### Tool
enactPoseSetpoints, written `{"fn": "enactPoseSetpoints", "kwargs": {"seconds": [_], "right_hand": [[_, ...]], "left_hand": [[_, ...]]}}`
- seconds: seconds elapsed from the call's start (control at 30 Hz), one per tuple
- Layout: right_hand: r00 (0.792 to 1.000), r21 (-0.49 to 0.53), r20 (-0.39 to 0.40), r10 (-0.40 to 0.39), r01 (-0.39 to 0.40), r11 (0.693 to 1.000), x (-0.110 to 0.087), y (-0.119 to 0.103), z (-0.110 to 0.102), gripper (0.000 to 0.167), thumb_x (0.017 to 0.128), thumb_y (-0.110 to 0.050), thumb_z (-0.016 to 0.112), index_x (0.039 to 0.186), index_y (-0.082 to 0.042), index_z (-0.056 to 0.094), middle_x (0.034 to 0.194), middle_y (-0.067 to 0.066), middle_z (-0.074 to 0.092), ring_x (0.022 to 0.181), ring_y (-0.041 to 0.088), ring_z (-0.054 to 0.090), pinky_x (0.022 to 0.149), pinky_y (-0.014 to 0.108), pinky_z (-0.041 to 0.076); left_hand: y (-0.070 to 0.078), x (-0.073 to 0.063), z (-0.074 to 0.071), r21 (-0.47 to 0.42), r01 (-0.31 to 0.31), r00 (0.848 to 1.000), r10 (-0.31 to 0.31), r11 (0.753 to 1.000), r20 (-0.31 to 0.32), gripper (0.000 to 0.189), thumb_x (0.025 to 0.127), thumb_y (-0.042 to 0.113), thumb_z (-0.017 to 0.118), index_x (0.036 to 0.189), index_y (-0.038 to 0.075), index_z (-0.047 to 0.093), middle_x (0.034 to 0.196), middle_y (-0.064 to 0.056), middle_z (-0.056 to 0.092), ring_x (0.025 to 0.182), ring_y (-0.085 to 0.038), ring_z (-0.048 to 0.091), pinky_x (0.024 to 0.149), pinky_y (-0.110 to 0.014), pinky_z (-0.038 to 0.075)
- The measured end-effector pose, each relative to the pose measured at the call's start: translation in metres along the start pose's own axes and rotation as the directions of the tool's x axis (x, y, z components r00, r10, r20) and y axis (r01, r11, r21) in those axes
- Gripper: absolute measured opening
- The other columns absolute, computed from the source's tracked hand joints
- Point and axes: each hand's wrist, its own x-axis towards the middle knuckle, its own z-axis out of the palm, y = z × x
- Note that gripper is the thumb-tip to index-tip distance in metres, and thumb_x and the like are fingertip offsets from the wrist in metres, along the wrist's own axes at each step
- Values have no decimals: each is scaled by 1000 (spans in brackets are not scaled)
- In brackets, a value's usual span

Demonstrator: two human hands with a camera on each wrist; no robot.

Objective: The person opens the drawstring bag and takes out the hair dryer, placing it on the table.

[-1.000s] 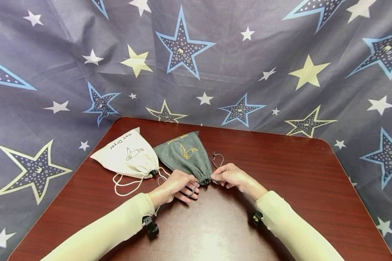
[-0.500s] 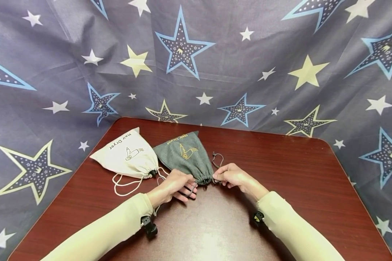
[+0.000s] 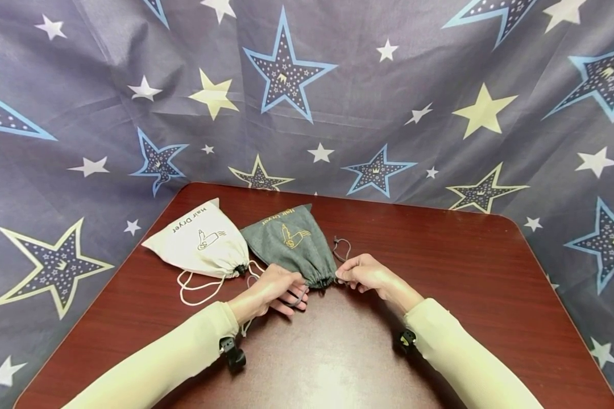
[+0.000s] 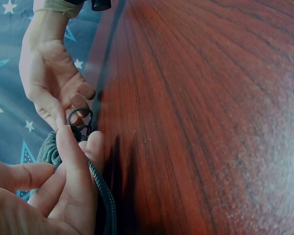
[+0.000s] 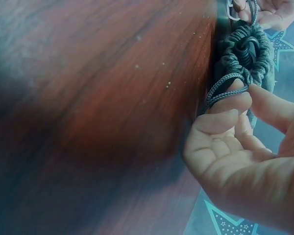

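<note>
A dark grey drawstring bag (image 3: 289,241) with a yellow hair dryer print lies on the table, its gathered mouth (image 5: 245,51) facing the person. At the mouth's left side, my left hand (image 3: 278,289) pinches the edge between thumb and forefinger, other fingers spread; a grey cord (image 4: 104,196) runs past them. My right hand (image 3: 365,275) pinches the mouth's right side with thumb and forefinger, a cord loop (image 5: 225,88) hanging over the forefinger. A ruffled ring with a small dark hole shows in the right wrist view. The bag's inside is hidden.
A cream drawstring bag (image 3: 199,238) marked "Hair Dryer" lies to the left, touching the grey one, its white cords (image 3: 199,301) looped on the table. The reddish-brown table (image 3: 440,255) ends at a star-patterned curtain (image 3: 337,113). A grey cord end (image 3: 343,248) lies right of the grey bag.
Both hands have drawn slightly apart, the right one moving a little to the right. Between them the grey bag's mouth looks somewhat wider. The cream bag stays where it was.
</note>
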Motion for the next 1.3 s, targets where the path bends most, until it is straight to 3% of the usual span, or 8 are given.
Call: {"fn": "enactPoseSetpoints", "kwargs": {"seconds": [0.43,1.3], "right_hand": [[1000,-15,-4,-12,12,1000,-1,-6,-5,15,100,-10,70,104,3,76,81,3,71,63,13,55,55,24,40],[1000,0,13,4,-4,1000,0,1,-8,15,100,-10,68,106,2,76,87,7,74,64,12,53,55,24,40]], "left_hand": [[6,4,-2,13,0,1000,0,1000,9,26,94,11,61,100,-11,74,88,-24,76,72,-29,78,50,-32,58],[1,-6,-6,19,17,1000,-17,1000,-8,25,97,12,59,97,-7,76,85,-21,76,73,-29,78,49,-31,57]]}}
